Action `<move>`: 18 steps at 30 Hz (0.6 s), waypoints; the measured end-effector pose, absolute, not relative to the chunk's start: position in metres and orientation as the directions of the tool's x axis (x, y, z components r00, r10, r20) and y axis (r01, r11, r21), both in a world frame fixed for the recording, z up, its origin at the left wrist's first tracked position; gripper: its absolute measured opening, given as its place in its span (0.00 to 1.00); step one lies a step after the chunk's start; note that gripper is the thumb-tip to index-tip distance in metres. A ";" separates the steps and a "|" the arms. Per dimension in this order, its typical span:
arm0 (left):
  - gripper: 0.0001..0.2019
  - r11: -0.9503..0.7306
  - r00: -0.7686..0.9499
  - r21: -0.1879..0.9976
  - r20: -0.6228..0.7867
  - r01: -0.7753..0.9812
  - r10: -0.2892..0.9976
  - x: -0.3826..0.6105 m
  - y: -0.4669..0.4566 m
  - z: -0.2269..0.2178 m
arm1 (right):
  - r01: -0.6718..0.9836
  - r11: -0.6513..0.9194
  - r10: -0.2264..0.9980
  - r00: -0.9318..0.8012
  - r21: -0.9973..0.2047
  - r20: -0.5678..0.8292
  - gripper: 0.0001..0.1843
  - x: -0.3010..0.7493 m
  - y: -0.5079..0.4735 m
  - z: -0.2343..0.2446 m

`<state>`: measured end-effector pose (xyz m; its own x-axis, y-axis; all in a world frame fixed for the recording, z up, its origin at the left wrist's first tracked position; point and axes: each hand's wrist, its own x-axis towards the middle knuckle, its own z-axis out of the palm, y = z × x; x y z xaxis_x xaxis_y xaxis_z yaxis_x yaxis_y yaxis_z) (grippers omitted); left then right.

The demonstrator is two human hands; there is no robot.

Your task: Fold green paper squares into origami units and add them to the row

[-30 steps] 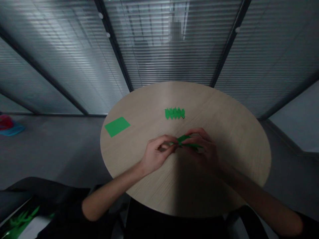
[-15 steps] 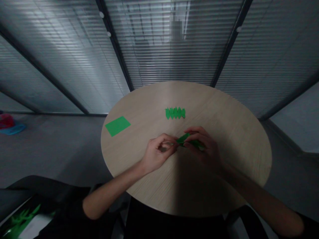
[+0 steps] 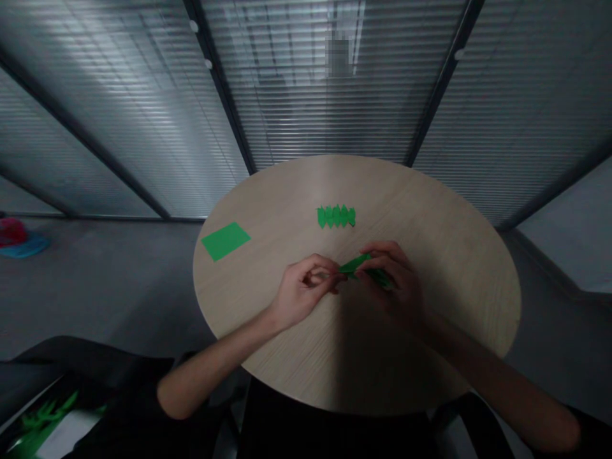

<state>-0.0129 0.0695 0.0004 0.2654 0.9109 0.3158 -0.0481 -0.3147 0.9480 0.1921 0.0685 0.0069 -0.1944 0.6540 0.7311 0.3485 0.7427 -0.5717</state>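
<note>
Logging the grip first: your left hand is curled almost shut, thumb and fingertips pinched at the near end of a narrow green paper strip, and that end disappears behind your fingers. Your right hand is also closed in, its fingers arched over the strip's other end. It sits in shadow, so you cannot make out exactly how your fingers lie on the paper. The strip is held up between your hands, above the round wood-grain tabletop and not touching it as far as can be seen; its folds are mostly covered. Two other green pieces lie on the tabletop, both well apart from you. Straight ahead is a folded paper piece, zigzag-edged, with about five pointed segments, though the exact count is hard to read. Further left lies a flat, rectangular green paper sheet, with no folds visible. On the grey floor at far left sits a red-and-blue object, too small and cut off to identify. A dark item with green and white markings is cut off at the lower left corner. Behind you see slatted blinds.
</note>
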 end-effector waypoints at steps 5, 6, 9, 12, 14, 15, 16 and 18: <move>0.05 -0.338 0.252 0.940 0.336 -0.035 0.908 -0.013 0.067 0.004 | 0.355 0.747 0.648 -0.200 -0.562 0.735 0.03 0.192 0.069 0.008; 0.05 -0.348 0.251 0.937 0.343 -0.025 0.905 -0.014 0.067 0.004 | 0.355 0.745 0.650 -0.195 -0.565 0.735 0.03 0.191 0.069 0.008; 0.06 -0.366 0.263 0.931 0.355 -0.009 0.897 -0.014 0.067 0.002 | 0.353 0.739 0.656 -0.182 -0.574 0.732 0.03 0.190 0.070 0.007; 0.08 -0.326 0.295 0.945 0.321 -0.035 0.900 -0.012 0.068 -0.001 | 0.351 0.733 0.665 -0.192 -0.583 0.722 0.03 0.190 0.070 0.006; 0.11 -0.278 0.316 0.959 0.281 -0.055 0.906 -0.010 0.069 -0.002 | 0.349 0.731 0.669 -0.197 -0.586 0.717 0.03 0.190 0.069 0.005; 0.12 -0.260 0.319 0.964 0.265 -0.059 0.910 -0.009 0.069 -0.002 | 0.347 0.731 0.670 -0.198 -0.588 0.715 0.03 0.190 0.069 0.005; 0.11 -0.248 0.318 0.967 0.254 -0.060 0.913 -0.008 0.070 -0.001 | 0.348 0.729 0.673 -0.201 -0.590 0.712 0.03 0.189 0.068 0.005; 0.09 -0.247 0.297 0.967 0.253 -0.058 0.921 -0.008 0.069 0.000 | 0.351 0.725 0.677 -0.210 -0.592 0.705 0.02 0.189 0.068 0.005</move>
